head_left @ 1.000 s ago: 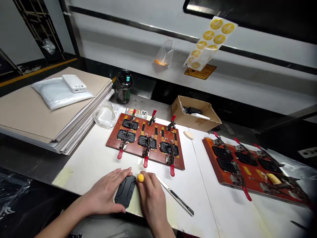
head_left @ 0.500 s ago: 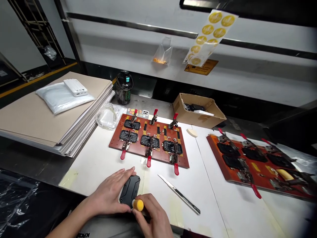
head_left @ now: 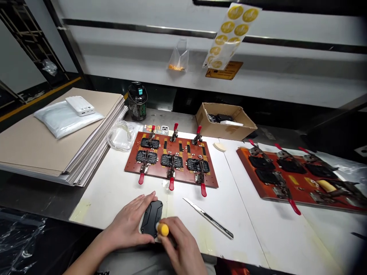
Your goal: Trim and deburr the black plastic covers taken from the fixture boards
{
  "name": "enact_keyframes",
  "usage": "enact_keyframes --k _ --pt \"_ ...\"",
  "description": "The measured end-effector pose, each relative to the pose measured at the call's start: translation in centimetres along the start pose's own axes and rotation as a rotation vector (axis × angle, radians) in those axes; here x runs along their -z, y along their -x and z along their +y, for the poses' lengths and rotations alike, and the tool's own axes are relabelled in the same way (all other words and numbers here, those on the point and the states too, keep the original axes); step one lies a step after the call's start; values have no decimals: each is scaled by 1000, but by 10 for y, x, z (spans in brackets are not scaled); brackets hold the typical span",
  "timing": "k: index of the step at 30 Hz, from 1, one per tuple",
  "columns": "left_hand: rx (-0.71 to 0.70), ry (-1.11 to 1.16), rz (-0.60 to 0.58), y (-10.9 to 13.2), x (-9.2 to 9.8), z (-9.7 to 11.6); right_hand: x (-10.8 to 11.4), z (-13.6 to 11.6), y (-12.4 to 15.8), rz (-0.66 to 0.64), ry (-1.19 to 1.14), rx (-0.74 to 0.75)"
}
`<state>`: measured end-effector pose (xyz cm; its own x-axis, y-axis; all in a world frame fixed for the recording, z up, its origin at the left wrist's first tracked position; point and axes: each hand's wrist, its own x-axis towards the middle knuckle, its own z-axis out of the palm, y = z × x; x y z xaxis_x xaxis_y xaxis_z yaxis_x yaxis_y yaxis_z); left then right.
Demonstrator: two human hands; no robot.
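Near the table's front edge, my left hand (head_left: 130, 221) is wrapped round a flat black case (head_left: 151, 219) with a pale underside, its thumb along the lower edge and fingers at the far end. My right hand (head_left: 183, 242) pinches a small tool with a yellow rounded end (head_left: 163, 229), pressed against the case's right edge. The tool's working end is hidden, so its kind does not show. To the right on the white table top lies a utility knife (head_left: 209, 217), blade out.
Beyond my hands sits a red-brown fixture board (head_left: 183, 176) with red-handled toggle clamps and black panels. A similar board (head_left: 298, 194) stands at right. A cardboard box (head_left: 223, 131), a black bottle (head_left: 137, 103), a beige wedge (head_left: 219, 147) and stacked cardboard sheets (head_left: 37, 149) surround the work area.
My right hand has moved the yellow-ended tool a little way up the case's right edge. My left hand keeps its hold. The camera view has shifted slightly.
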<state>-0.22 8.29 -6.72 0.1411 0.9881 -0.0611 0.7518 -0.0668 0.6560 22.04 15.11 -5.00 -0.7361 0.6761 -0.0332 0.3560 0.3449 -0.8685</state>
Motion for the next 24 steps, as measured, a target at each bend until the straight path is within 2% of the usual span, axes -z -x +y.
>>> enact_keyframes --k 4,10,13,16,17,19,22,24 --pt "8 5 -12 0 0 0 -7 3 -16 192 9 -3" --pt "29 21 0 0 1 2 -18 -6 13 133 -61 1" --pt "8 21 27 1 -1 0 -17 -8 12 209 -84 -37" --pt "-7 13 34 2 -4 -2 -16 -6 -4 348 -58 -52" --pt "-9 10 36 3 -5 -2 -15 -6 -8 355 -31 -56" --pt "-20 3 45 3 -6 -2 -12 -5 -11 286 33 -51" --pt "-17 -5 61 0 -6 -2 -5 -4 -2 113 32 16" --pt "1 -7 73 -2 -5 -3 0 -1 4 100 -62 49"
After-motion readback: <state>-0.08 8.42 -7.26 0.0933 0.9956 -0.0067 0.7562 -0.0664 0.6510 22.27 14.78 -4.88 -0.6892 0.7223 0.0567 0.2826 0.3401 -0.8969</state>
